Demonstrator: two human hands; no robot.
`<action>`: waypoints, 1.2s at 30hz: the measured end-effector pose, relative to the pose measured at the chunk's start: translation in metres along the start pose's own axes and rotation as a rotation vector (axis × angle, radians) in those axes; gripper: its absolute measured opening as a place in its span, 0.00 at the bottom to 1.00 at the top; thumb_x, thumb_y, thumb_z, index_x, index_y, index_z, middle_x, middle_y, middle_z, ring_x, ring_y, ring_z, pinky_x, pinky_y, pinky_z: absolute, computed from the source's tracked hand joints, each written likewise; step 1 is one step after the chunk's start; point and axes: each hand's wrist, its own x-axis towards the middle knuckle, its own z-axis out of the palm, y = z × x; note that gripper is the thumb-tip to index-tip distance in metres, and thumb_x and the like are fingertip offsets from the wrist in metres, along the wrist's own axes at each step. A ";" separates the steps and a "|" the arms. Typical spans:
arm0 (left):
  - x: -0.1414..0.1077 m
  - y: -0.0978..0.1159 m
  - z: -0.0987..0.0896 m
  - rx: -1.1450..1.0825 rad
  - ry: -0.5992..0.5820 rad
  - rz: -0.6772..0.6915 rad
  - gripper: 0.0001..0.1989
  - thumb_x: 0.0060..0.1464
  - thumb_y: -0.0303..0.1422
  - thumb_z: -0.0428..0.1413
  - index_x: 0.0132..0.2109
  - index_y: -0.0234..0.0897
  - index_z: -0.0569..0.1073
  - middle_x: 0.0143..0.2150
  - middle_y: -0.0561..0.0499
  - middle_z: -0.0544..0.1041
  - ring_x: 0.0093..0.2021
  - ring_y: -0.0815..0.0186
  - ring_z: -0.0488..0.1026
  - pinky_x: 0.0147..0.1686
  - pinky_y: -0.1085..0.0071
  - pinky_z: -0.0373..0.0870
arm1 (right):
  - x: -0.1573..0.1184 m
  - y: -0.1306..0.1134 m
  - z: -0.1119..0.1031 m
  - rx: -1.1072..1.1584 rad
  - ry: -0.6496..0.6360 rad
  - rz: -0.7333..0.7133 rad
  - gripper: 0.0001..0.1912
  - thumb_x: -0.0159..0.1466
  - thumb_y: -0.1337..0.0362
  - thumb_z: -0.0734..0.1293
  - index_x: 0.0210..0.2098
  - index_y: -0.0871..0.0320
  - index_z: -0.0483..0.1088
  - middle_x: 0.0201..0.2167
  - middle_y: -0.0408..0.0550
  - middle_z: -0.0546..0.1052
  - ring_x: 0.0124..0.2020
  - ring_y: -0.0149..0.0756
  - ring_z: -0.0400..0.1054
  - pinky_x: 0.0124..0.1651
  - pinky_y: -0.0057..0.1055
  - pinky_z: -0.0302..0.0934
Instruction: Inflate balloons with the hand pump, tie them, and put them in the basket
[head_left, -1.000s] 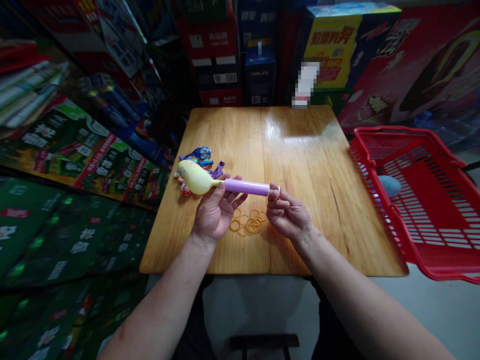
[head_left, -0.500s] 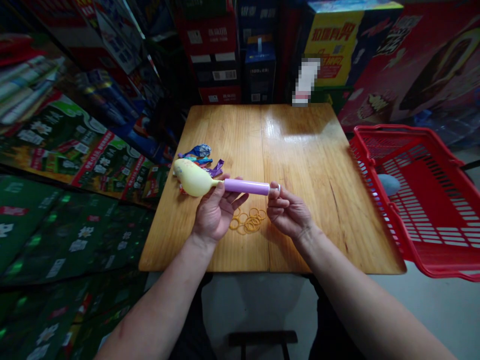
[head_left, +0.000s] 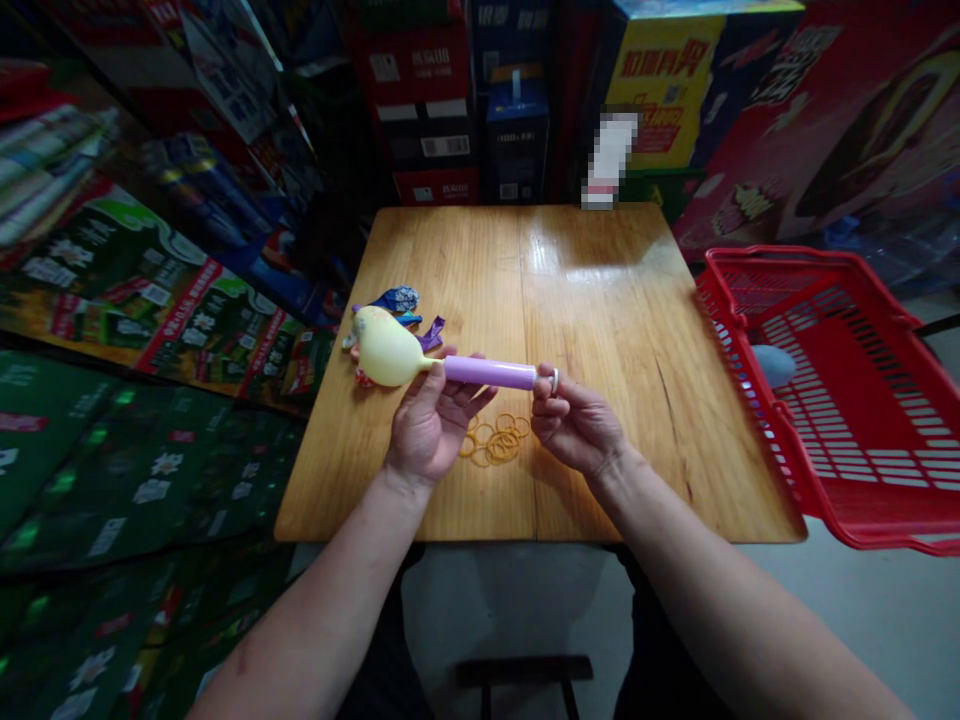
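A purple hand pump lies level across the space between my hands, above the table. My left hand pinches the neck of a partly inflated pale yellow balloon at the pump's left end, its other fingers behind the tube. At the right end, my right hand is closed on the pump's white handle. Below the pump, several tan rubber bands lie in a loose pile. Flat balloons, among them a blue one and a purple one, lie behind the yellow balloon.
The wooden table stands in front of me. To its right is a red basket with a blue-grey balloon inside. Green boxes are stacked at the left, and more boxes stand behind the table. A dark stool is below.
The yellow balloon looks slightly rounder and its left end has shifted a little. Both hands keep their hold on the balloon neck and the pump, and the view has tilted slightly.
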 end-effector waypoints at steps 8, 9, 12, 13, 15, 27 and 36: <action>0.002 -0.004 0.002 -0.008 0.004 -0.005 0.13 0.65 0.38 0.62 0.55 0.43 0.79 0.55 0.44 0.83 0.60 0.54 0.78 0.62 0.50 0.72 | 0.006 -0.001 -0.009 0.058 -0.057 0.014 0.05 0.71 0.72 0.67 0.43 0.59 0.75 0.30 0.40 0.80 0.20 0.18 0.67 0.25 0.14 0.64; 0.003 -0.004 0.002 -0.009 0.008 -0.003 0.13 0.65 0.38 0.62 0.54 0.43 0.79 0.54 0.44 0.84 0.60 0.54 0.78 0.62 0.50 0.72 | 0.006 0.000 -0.009 0.055 -0.055 0.016 0.05 0.70 0.72 0.67 0.43 0.59 0.75 0.30 0.40 0.80 0.21 0.18 0.67 0.26 0.14 0.64; 0.003 -0.006 0.003 -0.021 0.029 0.008 0.11 0.66 0.37 0.61 0.53 0.42 0.79 0.52 0.44 0.84 0.58 0.56 0.79 0.62 0.52 0.72 | 0.007 0.004 -0.008 0.044 -0.036 0.017 0.04 0.70 0.72 0.67 0.42 0.58 0.74 0.29 0.39 0.80 0.20 0.18 0.66 0.25 0.14 0.62; 0.004 -0.006 0.003 -0.027 0.036 0.010 0.11 0.67 0.37 0.60 0.53 0.41 0.79 0.51 0.44 0.85 0.57 0.57 0.80 0.61 0.53 0.73 | 0.008 0.004 -0.007 0.040 -0.027 0.019 0.04 0.70 0.72 0.67 0.42 0.58 0.74 0.29 0.39 0.79 0.20 0.18 0.65 0.25 0.14 0.61; 0.005 -0.006 0.003 -0.032 0.046 0.011 0.10 0.67 0.37 0.60 0.52 0.41 0.80 0.50 0.44 0.85 0.54 0.58 0.81 0.60 0.54 0.75 | 0.008 0.004 -0.006 0.039 -0.010 0.032 0.04 0.71 0.71 0.66 0.42 0.58 0.74 0.28 0.39 0.79 0.19 0.18 0.64 0.24 0.14 0.60; 0.003 0.022 -0.005 0.082 0.003 0.120 0.14 0.65 0.42 0.61 0.55 0.44 0.78 0.56 0.44 0.83 0.61 0.53 0.77 0.59 0.49 0.75 | 0.002 -0.005 -0.001 0.001 0.012 -0.016 0.04 0.71 0.70 0.66 0.40 0.58 0.73 0.27 0.38 0.77 0.20 0.19 0.64 0.25 0.16 0.62; 0.009 0.015 -0.003 0.046 0.002 0.090 0.12 0.64 0.40 0.62 0.51 0.42 0.79 0.50 0.45 0.85 0.57 0.55 0.80 0.61 0.52 0.73 | 0.003 -0.006 0.002 -0.009 -0.004 0.025 0.05 0.72 0.70 0.65 0.40 0.59 0.74 0.26 0.38 0.76 0.18 0.18 0.60 0.22 0.16 0.58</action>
